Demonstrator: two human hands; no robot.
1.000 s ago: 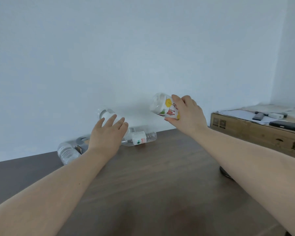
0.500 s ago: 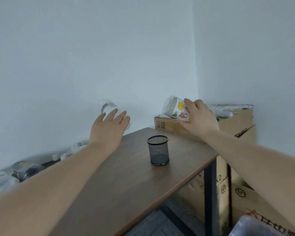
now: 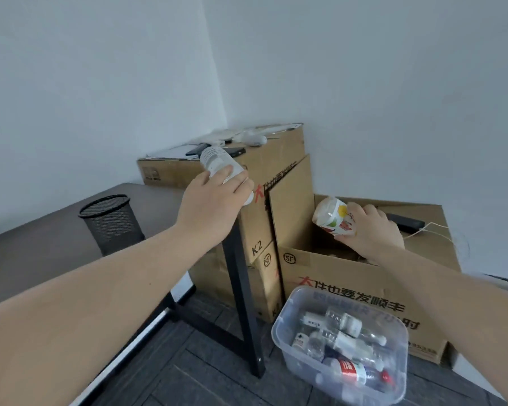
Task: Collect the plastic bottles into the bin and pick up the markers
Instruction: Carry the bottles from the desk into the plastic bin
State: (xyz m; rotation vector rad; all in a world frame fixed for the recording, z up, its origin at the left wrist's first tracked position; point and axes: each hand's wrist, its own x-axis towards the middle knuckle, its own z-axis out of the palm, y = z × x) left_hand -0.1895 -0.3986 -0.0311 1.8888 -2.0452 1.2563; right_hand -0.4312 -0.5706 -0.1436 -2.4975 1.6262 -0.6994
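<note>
A person carries two plastic bottles toward the clear bin (image 3: 280, 332) on the floor: the left hand (image 3: 214, 200) grips a clear bottle (image 3: 217, 161), the right hand (image 3: 370, 230) a colourfully labelled bottle (image 3: 333, 216). Next, both likely need lowering over the bin and releasing.

Mesh cup (image 3: 112, 222) on desk (image 3: 41, 247); cardboard boxes (image 3: 335, 288).

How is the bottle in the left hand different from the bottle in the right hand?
The left hand holds a clear bottle with no picture; the right hand holds a white bottle with colourful pictures. The clear bottle is above the table corner, the white bottle above a cardboard box. Both are tilted and gripped.
</note>
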